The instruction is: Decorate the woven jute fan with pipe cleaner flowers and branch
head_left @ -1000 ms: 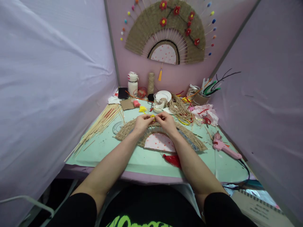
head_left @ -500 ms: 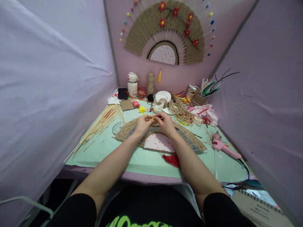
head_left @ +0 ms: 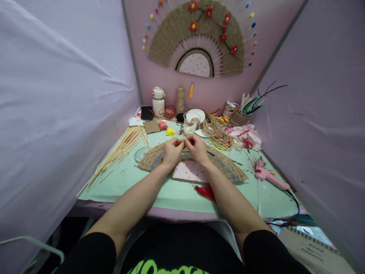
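Note:
Above the far edge of a woven twine fan, my left hand point(head_left: 172, 151) and my right hand point(head_left: 196, 149) meet fingertip to fingertip. Both are closed in a pinch around a small yellow piece point(head_left: 184, 140), most of it hidden by the fingers; its exact kind is too small to tell. Under my wrists lies the twine fan point(head_left: 151, 156), brown with a blue-grey band and a pink-dotted white half-round centre point(head_left: 189, 171). A red tassel point(head_left: 205, 192) sits at its near edge, partly behind my right forearm. A yellow packet point(head_left: 170, 132) lies just beyond my left hand.
Thin wooden sticks point(head_left: 121, 150) spread at the left. A pink glue gun point(head_left: 270, 177) with a cord lies at the right. Toward the back stand a white bottle point(head_left: 158, 102), a twine spool point(head_left: 180, 101) and loose twine point(head_left: 215, 129). A finished fan point(head_left: 162, 42) hangs on the wall.
My fingertips have drawn closer together, and less of the yellow piece shows between them. The whole view has shifted slightly; the things on the table stay where they were.

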The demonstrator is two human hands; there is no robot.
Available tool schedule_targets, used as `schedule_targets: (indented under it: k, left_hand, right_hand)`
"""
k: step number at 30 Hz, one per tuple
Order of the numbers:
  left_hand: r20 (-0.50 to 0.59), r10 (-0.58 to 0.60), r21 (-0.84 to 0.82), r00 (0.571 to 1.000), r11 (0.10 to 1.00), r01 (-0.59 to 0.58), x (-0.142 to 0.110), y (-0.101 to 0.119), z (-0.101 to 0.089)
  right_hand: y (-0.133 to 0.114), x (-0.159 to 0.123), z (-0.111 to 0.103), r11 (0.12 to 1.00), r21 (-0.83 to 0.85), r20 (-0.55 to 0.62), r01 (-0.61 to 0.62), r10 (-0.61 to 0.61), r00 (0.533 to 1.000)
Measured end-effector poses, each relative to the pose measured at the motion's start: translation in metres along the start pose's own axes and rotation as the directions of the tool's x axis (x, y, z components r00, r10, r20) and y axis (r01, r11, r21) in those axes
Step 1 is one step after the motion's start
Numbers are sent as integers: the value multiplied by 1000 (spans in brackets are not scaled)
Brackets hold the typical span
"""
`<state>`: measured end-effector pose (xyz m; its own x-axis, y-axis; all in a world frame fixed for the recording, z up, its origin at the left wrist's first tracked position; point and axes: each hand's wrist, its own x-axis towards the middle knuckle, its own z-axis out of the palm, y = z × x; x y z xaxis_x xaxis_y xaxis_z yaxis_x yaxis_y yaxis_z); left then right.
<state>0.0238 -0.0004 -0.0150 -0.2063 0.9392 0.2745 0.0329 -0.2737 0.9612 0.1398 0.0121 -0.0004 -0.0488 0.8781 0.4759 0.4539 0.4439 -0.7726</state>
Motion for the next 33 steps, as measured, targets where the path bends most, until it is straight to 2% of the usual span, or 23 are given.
schedule_targets:
  k: [2,4,7,10,17,20,27,30,33]
  left_hand:
    - [-17,14,40,1000,999,-13,1,0,0]
    - [9,-33,-12,999,999,34,3,1,0]
    - [86,-226,-217,970,946,239,8,5,-1]
    - [128,-347,-336,929,866,370,12,9,-2]
    - [102,-346,-338,933,870,359,12,12,-5]
    - [84,-325,-332,942,882,334,13,9,-6]
    - [124,-235,-273,964,926,261,15,7,-9]
    - [125,-263,-256,957,923,288,15,9,-10]
    - [184,-283,-264,941,908,325,15,12,-11]
  right_hand:
    - [1,0,1,998,52,-8,-38,39,999]
    - [4,1,2,979,167,19,-121,119,993]
    - [11,3,3,898,342,98,-277,259,961]
    - [16,5,5,856,412,119,-312,288,950]
    - [15,6,4,819,468,118,-332,315,942]
    - [13,6,2,853,420,108,-310,293,950]
    - [10,5,-1,906,343,119,-250,222,968]
    - [10,5,-1,916,331,123,-226,196,973]
    - [10,7,-3,917,327,114,-228,202,973]
